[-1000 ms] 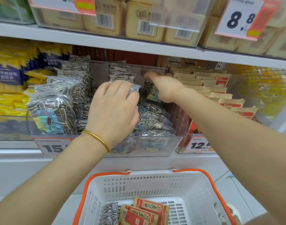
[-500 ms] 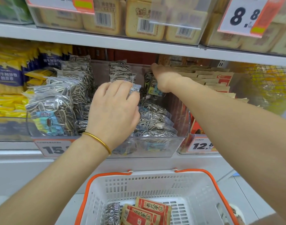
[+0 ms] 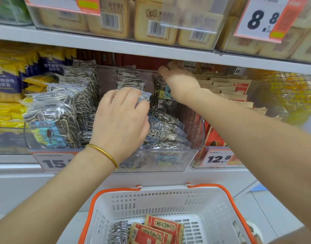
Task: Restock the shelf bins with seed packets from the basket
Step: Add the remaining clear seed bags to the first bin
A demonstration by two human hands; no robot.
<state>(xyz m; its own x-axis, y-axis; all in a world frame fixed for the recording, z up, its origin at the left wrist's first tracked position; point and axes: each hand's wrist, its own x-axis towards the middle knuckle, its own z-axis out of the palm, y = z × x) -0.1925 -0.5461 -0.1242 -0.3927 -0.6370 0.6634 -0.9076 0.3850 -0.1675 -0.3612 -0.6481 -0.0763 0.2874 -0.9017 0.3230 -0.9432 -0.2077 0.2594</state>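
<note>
A person's left hand (image 3: 121, 120) pinches a seed packet (image 3: 143, 99) midway along the clear bin (image 3: 168, 159). The right hand (image 3: 179, 80) grips a second packet (image 3: 160, 88) at the bin's far end. More packets lie in the near basket (image 3: 151, 201).

A shop: stocked shelf (image 3: 151, 50), price tags (image 3: 220, 158), shopping basket (image 3: 168, 199).

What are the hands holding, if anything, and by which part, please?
Left hand pinches a seed packet by its top edge; right hand, deep in the bin, cannot be told.
</note>
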